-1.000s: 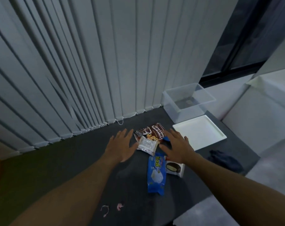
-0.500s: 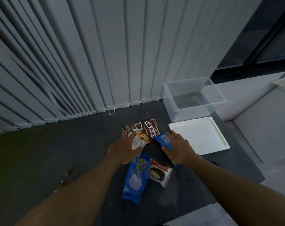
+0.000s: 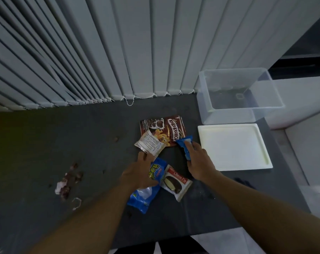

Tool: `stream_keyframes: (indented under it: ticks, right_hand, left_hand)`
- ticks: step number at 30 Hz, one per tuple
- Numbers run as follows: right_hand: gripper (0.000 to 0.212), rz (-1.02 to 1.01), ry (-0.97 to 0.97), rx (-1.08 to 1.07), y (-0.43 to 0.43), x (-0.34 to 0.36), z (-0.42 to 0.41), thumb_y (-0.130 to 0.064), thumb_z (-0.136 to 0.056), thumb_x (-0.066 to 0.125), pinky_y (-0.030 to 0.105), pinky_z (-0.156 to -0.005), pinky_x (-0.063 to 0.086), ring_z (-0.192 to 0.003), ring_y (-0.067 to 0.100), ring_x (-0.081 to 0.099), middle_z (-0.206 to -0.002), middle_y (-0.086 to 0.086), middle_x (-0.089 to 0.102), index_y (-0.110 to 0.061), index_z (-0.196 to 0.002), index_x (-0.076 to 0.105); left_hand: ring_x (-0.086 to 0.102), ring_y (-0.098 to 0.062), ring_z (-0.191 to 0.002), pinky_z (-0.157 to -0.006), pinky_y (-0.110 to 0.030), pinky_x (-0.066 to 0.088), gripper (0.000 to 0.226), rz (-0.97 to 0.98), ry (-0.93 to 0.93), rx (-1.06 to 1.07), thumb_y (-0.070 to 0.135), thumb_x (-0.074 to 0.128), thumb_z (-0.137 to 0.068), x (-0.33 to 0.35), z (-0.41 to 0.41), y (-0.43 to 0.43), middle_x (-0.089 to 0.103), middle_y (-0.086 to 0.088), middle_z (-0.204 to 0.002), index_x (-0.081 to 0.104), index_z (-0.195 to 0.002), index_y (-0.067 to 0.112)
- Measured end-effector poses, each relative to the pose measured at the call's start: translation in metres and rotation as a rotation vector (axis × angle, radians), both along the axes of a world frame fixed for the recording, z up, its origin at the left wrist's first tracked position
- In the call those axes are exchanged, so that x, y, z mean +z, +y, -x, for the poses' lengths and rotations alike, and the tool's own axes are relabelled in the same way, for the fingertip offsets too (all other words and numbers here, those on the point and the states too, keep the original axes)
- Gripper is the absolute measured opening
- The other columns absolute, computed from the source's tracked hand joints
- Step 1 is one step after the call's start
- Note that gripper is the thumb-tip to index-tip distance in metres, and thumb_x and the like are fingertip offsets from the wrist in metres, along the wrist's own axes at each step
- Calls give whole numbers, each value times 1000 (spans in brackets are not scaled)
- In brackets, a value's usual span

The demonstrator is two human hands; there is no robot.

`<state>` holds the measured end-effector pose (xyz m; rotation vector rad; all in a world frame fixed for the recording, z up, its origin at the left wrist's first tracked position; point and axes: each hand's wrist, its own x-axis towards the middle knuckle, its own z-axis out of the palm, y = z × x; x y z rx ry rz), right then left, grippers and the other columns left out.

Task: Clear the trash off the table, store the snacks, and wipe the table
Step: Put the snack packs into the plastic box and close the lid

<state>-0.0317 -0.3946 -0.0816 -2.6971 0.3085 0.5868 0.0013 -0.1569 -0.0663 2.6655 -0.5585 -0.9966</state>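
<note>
While I look down at the dark table, both of my hands are over a small pile of snacks near the middle. My left hand lies flat on a long blue packet, with the fingers curled over its top part. I cannot tell if I am really gripping it or only pressing on it. My right hand is closed around a small blue wrapper, pinching it between thumb and fingers. One end of the wrapper sticks out past my fingers, toward the blinds.

Right beside the long blue packet sits a white and red Choco Pie pack, touching it and tilted. Behind my hands lies a brown cereal bag, flat on the table. A little white packet with tiny writing rests partly on top of the bag's near corner, just past my left fingertips.

To the right of the snacks lies a flat white lid. Behind the lid stands a clear plastic box with its top open, at the far right corner of the table.

Over on the left, well apart from the snacks, I see some crumpled bits of trash and dark crumbs. Gray blinds hang down behind the table.
</note>
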Motion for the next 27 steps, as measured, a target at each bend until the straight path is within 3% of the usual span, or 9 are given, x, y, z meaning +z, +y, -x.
stream_keyframes:
  ticks: [3, 6, 15, 24, 27]
  right_hand:
    - [83, -32, -17, -24, -1, 2, 0, -22, -94, 64, 41, -105, 48, -137, 27, 40, -159, 4, 22, -34, -154, 9]
    - [81, -46, -42, -55, 1, 8, 5, -23, -95, 62, 40, -106, 46, -137, 25, 39, -158, 3, 23, -36, -155, 9]
    - [76, -57, -168, -152, 7, 37, 21, -18, -95, 62, 37, -109, 43, -137, 24, 39, -156, 5, 29, -30, -155, 16]
    - [73, -87, -298, -183, -18, 62, 27, -19, -96, 60, 37, -112, 39, -138, 24, 37, -158, 2, 27, -29, -155, 18]
    - [70, -90, -357, -178, -35, 75, 20, -18, -97, 58, 36, -112, 37, -137, 24, 38, -159, 2, 27, -29, -155, 21]
  left_hand:
    - [56, -26, -99, -82, -43, 55, 84, 25, 33, -6, 44, 80, -74, -3, -2, -2, 31, -4, -131, 31, -138, 21]
    - [56, -28, -105, -79, -35, 50, 86, 29, 39, -8, 40, 82, -73, 1, -7, -1, 36, -7, -132, 31, -141, 23]
    - [54, -21, -108, -86, -32, 52, 79, 154, 85, -88, 37, 86, -66, 28, -29, 6, 46, -2, -127, 39, -130, 35]
    - [55, -20, -105, -85, -31, 55, 73, 327, -130, -52, 31, 86, -67, 66, -46, -22, 38, 2, -120, 43, -126, 31]
    - [55, -17, -103, -81, -25, 52, 72, 373, -192, 7, 29, 86, -70, 77, -53, -40, 38, 4, -119, 43, -128, 28]
